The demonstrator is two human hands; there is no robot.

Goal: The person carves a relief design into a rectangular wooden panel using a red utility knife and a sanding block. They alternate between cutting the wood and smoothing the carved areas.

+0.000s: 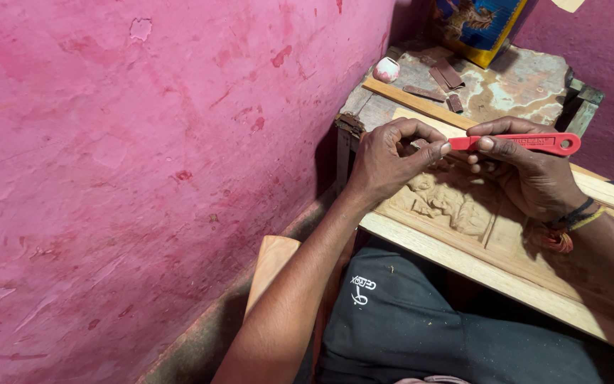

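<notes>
A red tool (pixel 527 144) with a flat handle is held tight in the right hand (pixel 531 174), in the upper right of the frame. Its front end is pinched by the closed fingers of the left hand (pixel 385 160). A carved wooden panel (pixel 463 213) is seen just under both hands. A small worn table (pixel 506 89) is seen behind, by the pink wall (pixel 143 178).

Count of items at the wooden work table

One pale carved wooden relief panel (pixel 456 206); one red plastic-handled tool (pixel 534 144); two hands, left hand (pixel 385 160) and right hand (pixel 534 178); one small pink-and-white round pot (pixel 386 70); one long pale wooden strip (pixel 413 103); several small dark brown flat pieces (pixel 443 82), about four.
</notes>
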